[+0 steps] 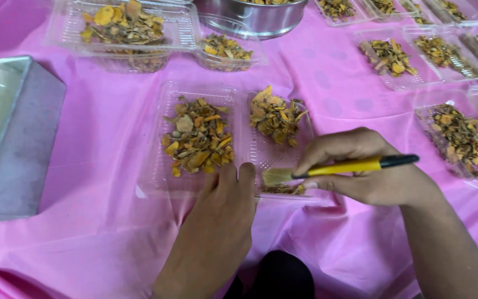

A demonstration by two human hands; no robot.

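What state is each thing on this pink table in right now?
Open clear plastic hinged box: lid flat, both halves holding dried yellow-brown slices.
Yellow-handled black-tipped brush: held in right hand, bristles down in the box.
Left hand: fingers pressing the box's near edge.
Steel bowl: filled with slices.

dead centre in front of you is an open clear plastic clamshell pack, both halves holding yellow-brown dried chips. at 11 o'clock sits another clear tray, heaped with the same stuff, and a smaller one at 12. from 1 to 3 o'clock you've got a bunch more clear hinged packs, each with a small pile inside. no labels, signs or screens showing anywhere.
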